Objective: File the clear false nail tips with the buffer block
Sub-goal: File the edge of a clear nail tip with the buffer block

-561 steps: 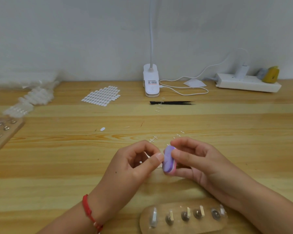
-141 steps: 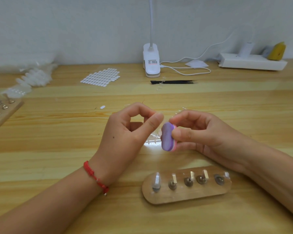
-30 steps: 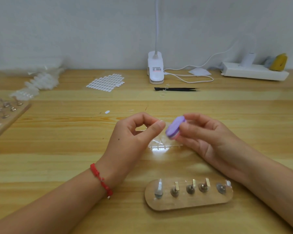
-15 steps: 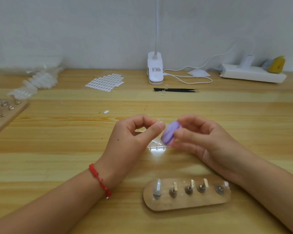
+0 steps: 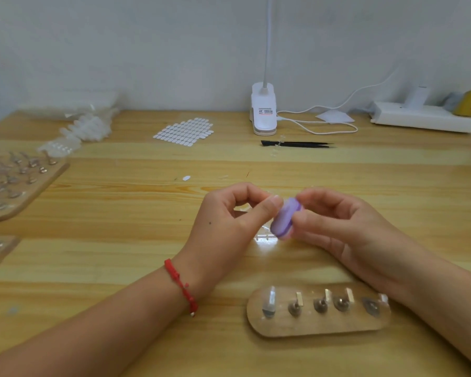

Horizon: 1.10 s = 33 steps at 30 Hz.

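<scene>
Nail tips, being clear, barely show. Nearest, one oval wooden stand (image 5: 318,312) lies on the table (image 5: 120,240) with five metal pegs. The leftmost wears what looks like a clear tip, and the others carry small pale pieces too small to identify.

Just beyond it, the left hand (image 5: 229,227) closes thumb and forefinger in a pinch. It probably holds one nail tip, though nothing can be made out between them. The right hand (image 5: 346,229) grips the single purple buffer block (image 5: 284,219) between thumb and fingers, raised off the table with its face against the left fingertips. Below them lies one clear strip of tips (image 5: 264,236).

Filing looks to be midway, with perhaps one tip mounted and the strip yet to do.

Farther off are one loose white tab (image 5: 186,178), one pair of black tweezers (image 5: 297,144), one sheet of white tabs (image 5: 184,131), one lamp base (image 5: 264,112) and one power strip (image 5: 424,118). At the left are two pegged boards (image 5: 17,180) and a heap of bagged tips (image 5: 85,126), too blurred to count.
</scene>
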Tool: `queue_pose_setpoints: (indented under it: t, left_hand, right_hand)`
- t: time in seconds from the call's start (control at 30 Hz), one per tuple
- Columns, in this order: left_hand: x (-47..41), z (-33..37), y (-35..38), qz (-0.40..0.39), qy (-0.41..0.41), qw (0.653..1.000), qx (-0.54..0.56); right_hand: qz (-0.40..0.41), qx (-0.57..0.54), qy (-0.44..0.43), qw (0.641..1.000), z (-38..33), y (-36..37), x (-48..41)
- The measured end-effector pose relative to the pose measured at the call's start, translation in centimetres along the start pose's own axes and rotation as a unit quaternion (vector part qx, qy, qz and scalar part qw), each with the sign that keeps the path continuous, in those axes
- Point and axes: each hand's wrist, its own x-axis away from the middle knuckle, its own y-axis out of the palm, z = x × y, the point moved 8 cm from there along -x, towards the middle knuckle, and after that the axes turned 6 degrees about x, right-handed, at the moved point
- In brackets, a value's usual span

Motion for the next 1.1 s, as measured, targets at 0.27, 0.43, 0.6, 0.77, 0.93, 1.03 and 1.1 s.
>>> queue_pose_setpoints:
  t: [0.27,0.43,0.6,0.77,0.93,1.03,1.1]
  left_hand:
    - [0.0,-0.1,0.0,-0.001,-0.001,1.0,-0.002]
    - [0.1,0.1,0.2,-0.002,-0.002,1.0,-0.008]
    - [0.1,0.1,0.2,-0.003,-0.007,1.0,-0.008]
    - [0.1,0.0,0.2,-0.006,-0.01,1.0,-0.01]
    - [0.0,-0.3,0.1,-0.001,-0.017,1.0,-0.01]
    - [-0.1,-0.3,0.0,0.003,-0.016,1.0,-0.003]
    - [0.0,-0.2,0.1,-0.004,-0.015,1.0,-0.007]
  right_hand:
    - [-0.003,0.016,0.012,1.0,0.1,0.1,0.0]
    - [-0.013,0.018,0.014,1.0,-0.1,0.0,0.1]
    - [-0.011,0.004,0.014,1.0,-0.1,-0.1,0.2]
    - [-0.014,-0.038,0.023,0.999,-0.1,-0.1,0.1]
    - [-0.01,-0.009,0.015,1.0,-0.1,0.0,0.0]
    - [-0.012,-0.007,0.009,1.0,0.0,-0.1,0.1]
    - [-0.031,0.034,0.008,0.999,0.0,0.5,0.2]
